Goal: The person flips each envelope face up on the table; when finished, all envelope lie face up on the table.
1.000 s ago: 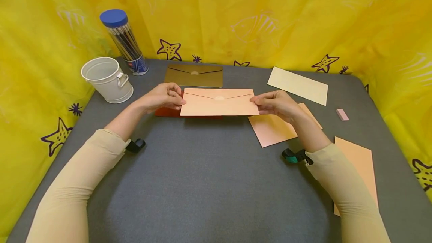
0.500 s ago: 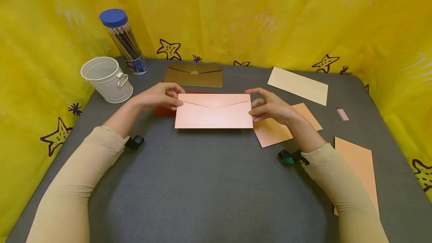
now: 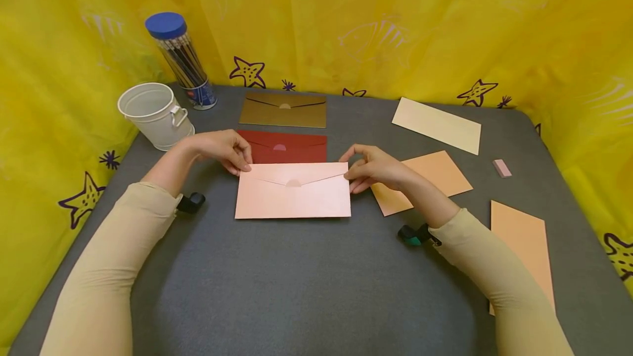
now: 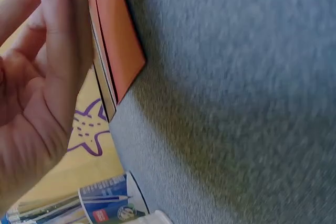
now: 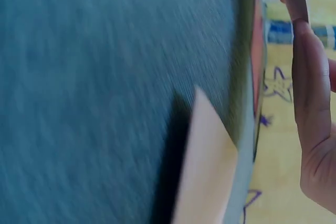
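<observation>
A pale pink envelope [image 3: 294, 199], flap side up with a round seal, lies low over the middle of the table in the head view. My left hand [image 3: 225, 150] pinches its upper left corner between thumb and fingers. At the upper right corner, my right hand [image 3: 373, 169] pinches the short edge. Just behind it is a red envelope [image 3: 287, 144], its front part overlapped by the pink one. Farther back lies a gold-brown envelope [image 3: 282, 111]. In the left wrist view, the red envelope [image 4: 123, 35] shows past my fingers.
Right of my right hand lies a peach envelope [image 3: 435, 172], with another [image 3: 521, 251] nearer the front. A cream envelope [image 3: 437, 125] and a pink eraser [image 3: 501, 168] lie at back right. A white bucket [image 3: 155, 117] and a blue-lidded pencil tub [image 3: 183, 65] stand at back left.
Both hands have brought the pink envelope toward me, down and slightly left. The red envelope, mostly covered before, now shows behind it.
</observation>
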A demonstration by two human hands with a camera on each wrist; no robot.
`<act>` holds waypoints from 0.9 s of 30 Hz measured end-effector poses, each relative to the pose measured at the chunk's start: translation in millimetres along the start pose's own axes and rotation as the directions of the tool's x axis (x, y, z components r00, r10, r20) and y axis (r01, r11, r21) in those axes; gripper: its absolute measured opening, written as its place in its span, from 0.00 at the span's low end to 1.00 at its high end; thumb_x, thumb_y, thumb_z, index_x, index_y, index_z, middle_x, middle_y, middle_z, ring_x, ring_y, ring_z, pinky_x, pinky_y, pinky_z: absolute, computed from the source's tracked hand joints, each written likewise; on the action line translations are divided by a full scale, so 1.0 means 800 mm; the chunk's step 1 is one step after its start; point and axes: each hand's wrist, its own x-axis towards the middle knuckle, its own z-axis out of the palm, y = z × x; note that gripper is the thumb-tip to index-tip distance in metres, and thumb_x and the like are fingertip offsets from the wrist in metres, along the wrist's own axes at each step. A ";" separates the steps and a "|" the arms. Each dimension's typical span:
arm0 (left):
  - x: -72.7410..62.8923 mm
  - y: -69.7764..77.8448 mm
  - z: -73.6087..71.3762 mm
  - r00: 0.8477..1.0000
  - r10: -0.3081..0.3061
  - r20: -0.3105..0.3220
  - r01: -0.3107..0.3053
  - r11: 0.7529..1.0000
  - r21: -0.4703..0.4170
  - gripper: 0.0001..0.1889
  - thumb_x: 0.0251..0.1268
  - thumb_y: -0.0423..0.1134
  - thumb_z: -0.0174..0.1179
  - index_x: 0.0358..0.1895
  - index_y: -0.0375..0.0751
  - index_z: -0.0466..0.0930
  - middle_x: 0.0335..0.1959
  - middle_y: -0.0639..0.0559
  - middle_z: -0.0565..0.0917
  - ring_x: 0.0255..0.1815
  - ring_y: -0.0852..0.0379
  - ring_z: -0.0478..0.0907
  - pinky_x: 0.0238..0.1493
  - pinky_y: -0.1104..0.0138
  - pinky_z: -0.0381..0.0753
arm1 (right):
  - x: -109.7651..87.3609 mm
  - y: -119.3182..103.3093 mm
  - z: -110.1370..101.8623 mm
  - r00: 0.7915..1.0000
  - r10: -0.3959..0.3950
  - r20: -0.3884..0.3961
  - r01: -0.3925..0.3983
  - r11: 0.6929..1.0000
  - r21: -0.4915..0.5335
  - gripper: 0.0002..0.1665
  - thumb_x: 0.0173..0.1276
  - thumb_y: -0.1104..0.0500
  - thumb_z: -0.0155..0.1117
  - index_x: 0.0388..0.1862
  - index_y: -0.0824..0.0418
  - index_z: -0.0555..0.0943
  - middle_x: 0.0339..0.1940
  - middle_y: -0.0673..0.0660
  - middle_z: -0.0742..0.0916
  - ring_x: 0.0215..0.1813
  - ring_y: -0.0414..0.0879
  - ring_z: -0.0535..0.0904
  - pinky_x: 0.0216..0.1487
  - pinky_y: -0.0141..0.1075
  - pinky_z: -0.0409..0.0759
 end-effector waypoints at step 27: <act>-0.015 -0.013 -0.010 0.987 -0.154 0.041 0.150 0.985 0.090 0.06 0.60 0.30 0.67 0.36 0.30 0.85 0.23 0.58 0.83 0.24 0.66 0.79 0.32 0.75 0.84 | 0.015 0.008 0.041 0.993 0.039 0.112 -0.039 0.999 0.006 0.23 0.73 0.65 0.54 0.65 0.71 0.72 0.52 0.62 0.83 0.42 0.41 0.87 0.48 0.36 0.88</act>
